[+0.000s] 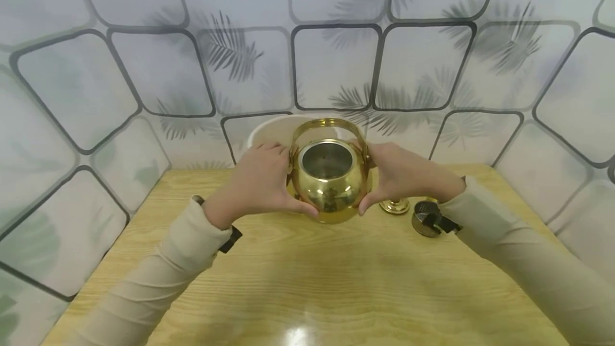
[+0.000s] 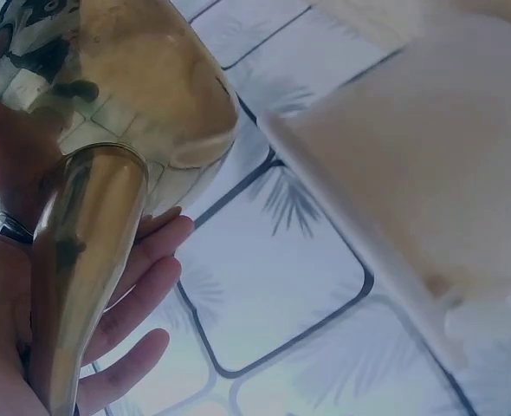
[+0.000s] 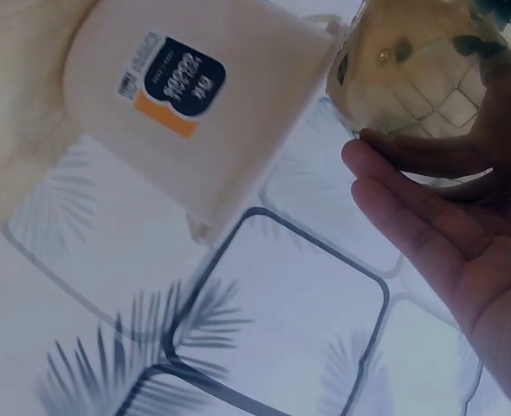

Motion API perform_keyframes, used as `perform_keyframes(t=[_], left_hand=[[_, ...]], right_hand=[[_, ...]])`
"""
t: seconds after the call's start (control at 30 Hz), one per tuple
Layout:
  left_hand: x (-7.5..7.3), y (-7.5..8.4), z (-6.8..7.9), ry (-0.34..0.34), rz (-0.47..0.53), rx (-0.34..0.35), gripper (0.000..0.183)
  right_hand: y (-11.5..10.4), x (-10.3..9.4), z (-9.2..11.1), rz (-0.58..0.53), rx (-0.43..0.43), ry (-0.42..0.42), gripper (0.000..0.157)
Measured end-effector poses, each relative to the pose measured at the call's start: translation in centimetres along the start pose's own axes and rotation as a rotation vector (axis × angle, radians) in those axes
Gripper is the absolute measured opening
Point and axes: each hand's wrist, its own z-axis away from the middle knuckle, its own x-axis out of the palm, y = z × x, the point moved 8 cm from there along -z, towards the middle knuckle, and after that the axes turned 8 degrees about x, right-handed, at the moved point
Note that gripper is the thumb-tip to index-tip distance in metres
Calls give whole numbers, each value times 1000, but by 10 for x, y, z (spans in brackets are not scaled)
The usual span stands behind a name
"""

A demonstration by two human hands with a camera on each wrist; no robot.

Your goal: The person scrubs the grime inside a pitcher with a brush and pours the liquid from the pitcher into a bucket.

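A shiny gold teapot (image 1: 331,196) with its round mouth uncovered is held up over the table between both hands. Its arched handle (image 1: 329,123) stands upright. My left hand (image 1: 259,183) grips one side, thumb at the front; in the left wrist view the tapered spout (image 2: 100,234) lies across that palm, with the fingers against the pot's body. The opposite side is held by my right hand (image 1: 401,170), thumb in front and fingers behind, and the right wrist view shows those fingers (image 3: 403,204) along the pot's lower body.
Behind the teapot stands a white basin (image 1: 269,131), with a dark and orange label (image 3: 182,82) on its outside. A gold lid (image 1: 395,206) and a metal strainer (image 1: 425,220) lie on the wooden table (image 1: 269,276) by the right forearm. Patterned walls (image 1: 336,68) enclose the table.
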Motion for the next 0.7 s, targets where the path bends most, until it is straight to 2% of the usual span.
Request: perform_keyframes(t=[0.2, 0.33, 0.43, 0.7], left_hand=[[-24, -17, -14, -27, -8, -7, 100], [-37, -33, -24, -38, -44, -8, 92], [-45, -45, -33, -41, -60, -8, 88], [-56, -74, -55, -58, -119, -14, 105]], right_hand=[[-4, -24, -21, -6, 29, -27, 99], [-4, -40, -40, 52, 31, -8, 94], [-1, -50, -54, 35, 20, 0, 90], [10, -69, -85, -31, -2, 43, 99]])
